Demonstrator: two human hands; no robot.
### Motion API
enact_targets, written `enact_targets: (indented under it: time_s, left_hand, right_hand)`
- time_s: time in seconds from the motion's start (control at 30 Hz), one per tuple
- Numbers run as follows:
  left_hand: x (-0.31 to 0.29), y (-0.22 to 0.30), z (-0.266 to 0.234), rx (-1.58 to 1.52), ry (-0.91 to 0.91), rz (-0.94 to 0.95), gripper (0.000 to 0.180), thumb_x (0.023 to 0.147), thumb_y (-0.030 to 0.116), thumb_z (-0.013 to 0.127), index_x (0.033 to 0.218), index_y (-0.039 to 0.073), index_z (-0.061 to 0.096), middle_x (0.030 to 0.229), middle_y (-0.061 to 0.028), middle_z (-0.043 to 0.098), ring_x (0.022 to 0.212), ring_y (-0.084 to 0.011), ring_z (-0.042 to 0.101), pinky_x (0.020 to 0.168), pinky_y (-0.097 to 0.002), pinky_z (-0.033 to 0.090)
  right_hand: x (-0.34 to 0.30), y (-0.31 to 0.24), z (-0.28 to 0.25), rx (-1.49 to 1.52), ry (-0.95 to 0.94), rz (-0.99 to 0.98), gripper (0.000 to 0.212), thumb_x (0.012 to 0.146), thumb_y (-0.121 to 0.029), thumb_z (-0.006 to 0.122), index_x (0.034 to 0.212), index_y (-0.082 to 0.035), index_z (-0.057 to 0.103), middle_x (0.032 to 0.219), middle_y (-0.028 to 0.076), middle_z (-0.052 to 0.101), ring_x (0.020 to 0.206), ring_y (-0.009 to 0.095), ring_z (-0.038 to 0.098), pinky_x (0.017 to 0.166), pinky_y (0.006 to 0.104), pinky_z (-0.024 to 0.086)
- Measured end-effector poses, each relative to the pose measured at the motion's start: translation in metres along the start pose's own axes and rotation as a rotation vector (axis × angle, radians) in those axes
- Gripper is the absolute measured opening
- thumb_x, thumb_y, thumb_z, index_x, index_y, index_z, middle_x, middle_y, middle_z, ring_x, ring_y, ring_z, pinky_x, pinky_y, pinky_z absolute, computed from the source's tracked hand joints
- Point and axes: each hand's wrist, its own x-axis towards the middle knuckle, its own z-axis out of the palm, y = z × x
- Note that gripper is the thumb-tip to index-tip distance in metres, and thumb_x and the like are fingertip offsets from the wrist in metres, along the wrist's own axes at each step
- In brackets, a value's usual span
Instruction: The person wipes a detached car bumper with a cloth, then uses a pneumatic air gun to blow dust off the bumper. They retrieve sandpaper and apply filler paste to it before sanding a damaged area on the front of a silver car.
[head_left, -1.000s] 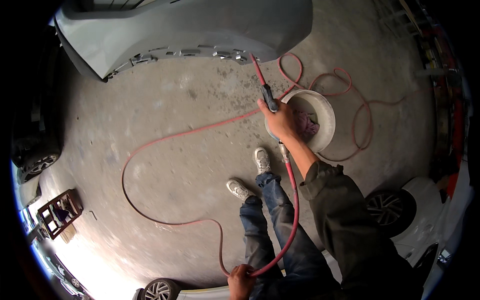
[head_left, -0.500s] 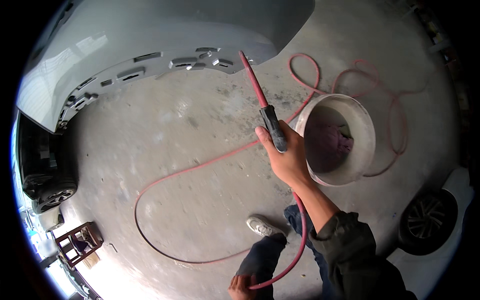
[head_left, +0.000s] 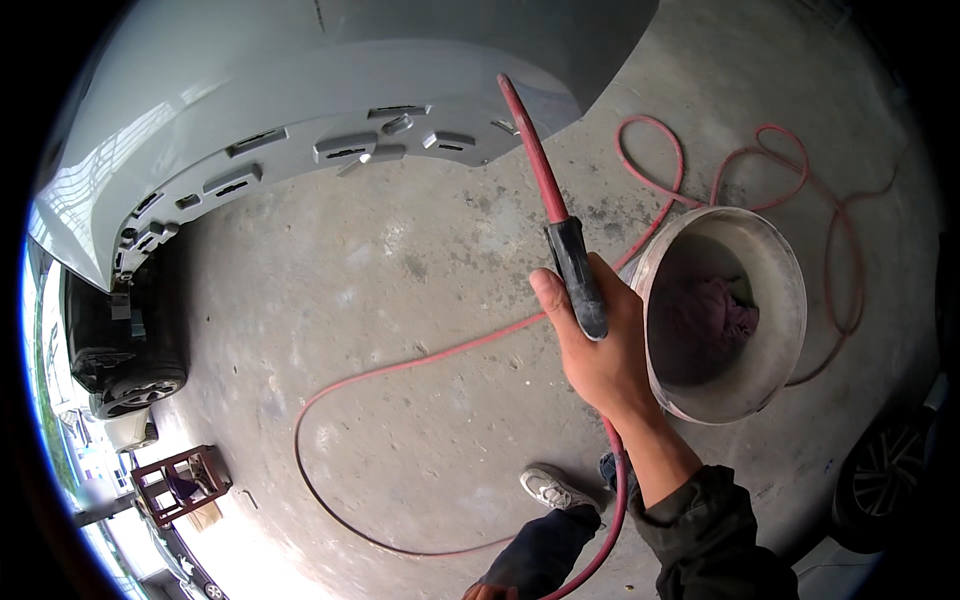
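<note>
The left hand is barely in sight, a sliver of it at the lower edge, close by the red hose, and I can't tell whether it grips anything. Beside it is a dark trouser leg ending in a pale shoe, below and to the left of the bucket, which I'll take as my marker. The right hand, its dark sleeve bunched behind the wrist, appears just left of the bucket — clamped on an air blow gun, with the thumb lying along its black body. The gun's red tapered nozzle points up and away, left of the bucket, and the hose comes out under the wrist. Inside the bucket, a crumpled mauve cloth lies low down. On the concrete floor the hose sweeps wide to the left of the bucket, while more loops sprawl behind it and to its right. Beyond the bucket, up and to the left, stretches a grey car bumper cover, slots along its nearer edge; the nozzle tip overlaps it from here — whether they touch, I can't tell. A car wheel sits in shadow to the bucket's lower right. Farthest off, well left of the bucket, are a reddish-brown rack and a dark vehicle's wheel.
</note>
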Motion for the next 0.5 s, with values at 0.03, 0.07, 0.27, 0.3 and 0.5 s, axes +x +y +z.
enact_targets:
  time_s: [0.03, 0.07, 0.27, 0.3, 0.5]
  left_hand:
    - [0.000, 0.003, -0.001, -0.015, -0.007, -0.026, 0.014, 0.082, 0.012, 0.069, 0.078, 0.003, 0.060, 0.066, -0.0147, 0.059, 0.059, -0.0328, 0.058, 0.054, -0.0412, 0.046]
    - [0.000, 0.004, -0.002, 0.002, -0.016, -0.015, 0.012, 0.081, 0.011, 0.069, 0.078, 0.003, 0.060, 0.067, -0.0146, 0.060, 0.060, -0.0327, 0.059, 0.055, -0.0411, 0.047]
    - [-0.006, -0.015, 0.000, 0.051, -0.026, 0.014, 0.006, 0.077, 0.006, 0.066, 0.081, 0.004, 0.061, 0.069, -0.0143, 0.062, 0.062, -0.0321, 0.061, 0.057, -0.0404, 0.048]
    - [-0.005, -0.015, 0.000, 0.060, -0.011, 0.044, 0.006, 0.077, 0.005, 0.065, 0.081, 0.004, 0.062, 0.069, -0.0142, 0.062, 0.062, -0.0319, 0.061, 0.057, -0.0403, 0.048]
    - [-0.005, -0.007, -0.002, 0.015, -0.072, -0.033, 0.006, 0.077, 0.005, 0.065, 0.081, 0.004, 0.061, 0.069, -0.0133, 0.061, 0.064, -0.0310, 0.061, 0.059, -0.0400, 0.048]
  right_hand:
    - [0.000, 0.000, 0.000, -0.001, -0.007, 0.007, 0.038, 0.091, -0.033, 0.067, 0.075, -0.002, 0.052, 0.053, 0.005, 0.049, 0.047, 0.012, 0.046, 0.045, 0.0304, 0.036]
    - [0.001, 0.002, 0.000, 0.000, -0.015, 0.013, 0.038, 0.091, -0.033, 0.067, 0.076, -0.001, 0.053, 0.053, 0.005, 0.049, 0.047, 0.012, 0.046, 0.045, 0.0305, 0.037]
    - [-0.003, -0.010, 0.005, -0.012, -0.107, 0.019, 0.034, 0.089, -0.030, 0.069, 0.078, -0.002, 0.054, 0.054, 0.007, 0.052, 0.046, 0.014, 0.050, 0.046, 0.0303, 0.038]
    - [-0.004, -0.012, 0.008, 0.005, -0.116, -0.003, 0.033, 0.089, -0.030, 0.069, 0.079, -0.002, 0.054, 0.055, 0.007, 0.053, 0.046, 0.015, 0.050, 0.046, 0.0302, 0.039]
    - [-0.009, -0.025, 0.024, 0.031, -0.249, -0.044, 0.028, 0.089, -0.023, 0.070, 0.083, -0.001, 0.054, 0.058, 0.005, 0.051, 0.055, 0.008, 0.046, 0.051, 0.0267, 0.039]
